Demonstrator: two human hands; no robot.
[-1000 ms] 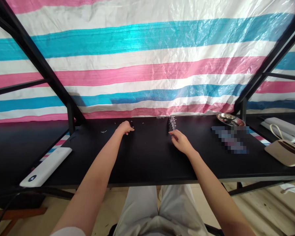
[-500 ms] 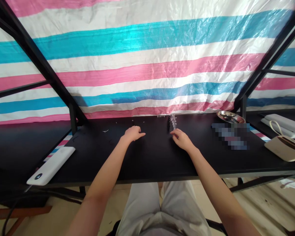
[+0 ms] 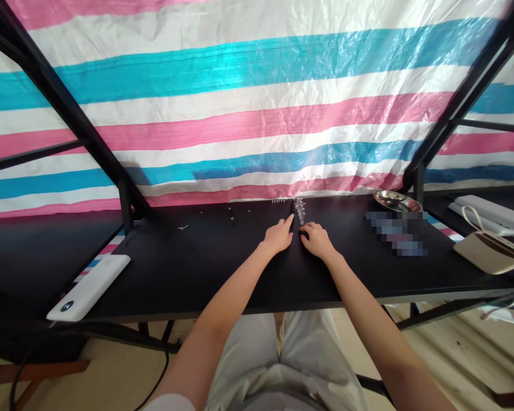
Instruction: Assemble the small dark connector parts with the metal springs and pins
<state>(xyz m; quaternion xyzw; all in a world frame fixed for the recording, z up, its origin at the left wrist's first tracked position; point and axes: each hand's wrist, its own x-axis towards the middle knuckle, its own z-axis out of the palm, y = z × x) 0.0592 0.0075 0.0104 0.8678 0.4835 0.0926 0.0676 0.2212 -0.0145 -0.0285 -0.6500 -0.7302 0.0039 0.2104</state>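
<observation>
My left hand [image 3: 279, 234] lies on the black table [image 3: 240, 274] near its far edge, fingers stretched forward toward a small dark strip with pale pins [image 3: 298, 211]. Its fingertips reach the strip's near end. My right hand [image 3: 317, 239] rests just to the right of the left one, fingers curled downward onto the table below the same strip; what is under them is too small to make out. A tiny dark piece [image 3: 231, 216] stands alone on the table to the left of both hands.
A white flat device [image 3: 89, 287] lies at the table's left front corner. A metal dish [image 3: 397, 201] sits far right, next to a blurred patch. A tan box with cord [image 3: 492, 252] and white bars [image 3: 488, 212] are on the right. Black frame posts [image 3: 124, 211] stand at both sides.
My left hand has moved right across the table, from the small dark piece to beside my right hand at the pinned strip. My right hand has shifted only slightly.
</observation>
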